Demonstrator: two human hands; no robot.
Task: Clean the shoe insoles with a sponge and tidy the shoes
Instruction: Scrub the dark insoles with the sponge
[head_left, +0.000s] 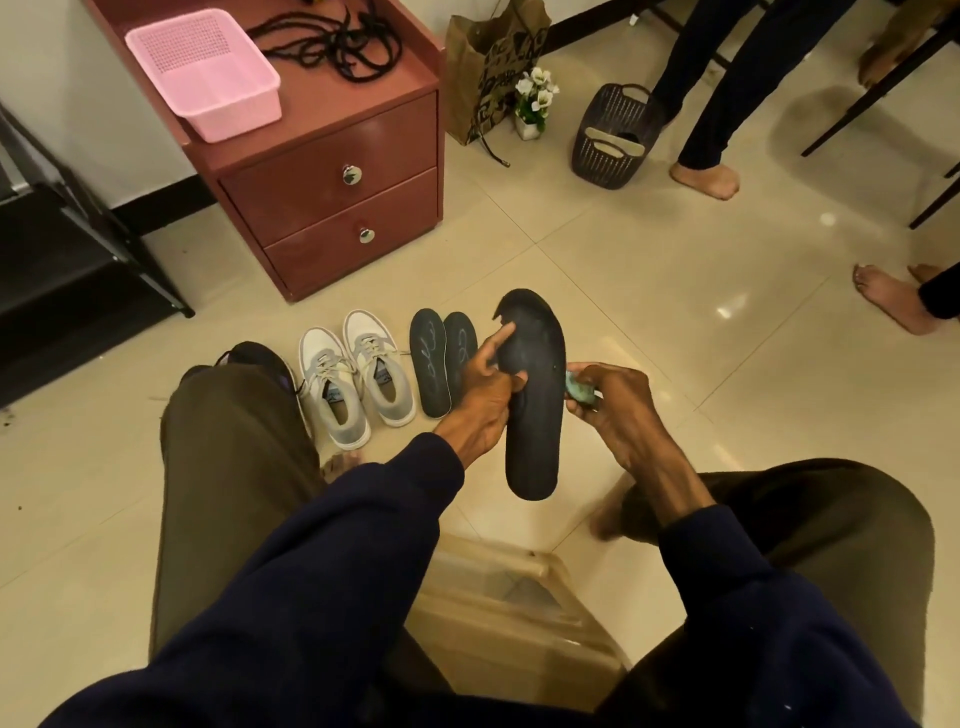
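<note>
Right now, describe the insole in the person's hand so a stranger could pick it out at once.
Start at the red-brown drawer cabinet; before it on the floor stand grey sneakers with two dark insoles lying beside them. The held insole is right of those: plain black, without their scribbled markings, held up in the left hand.

A dark navy top (249, 660) of soft, fleecy cloth covers both arms; its left sleeve (332, 540) and right sleeve (748, 597) end in snug cuffs at the wrists. The trousers (223, 467) are loose and dark olive-brown. The left hand (483, 395) and right hand (621, 408) are bare, as is the left foot (340, 462).
</note>
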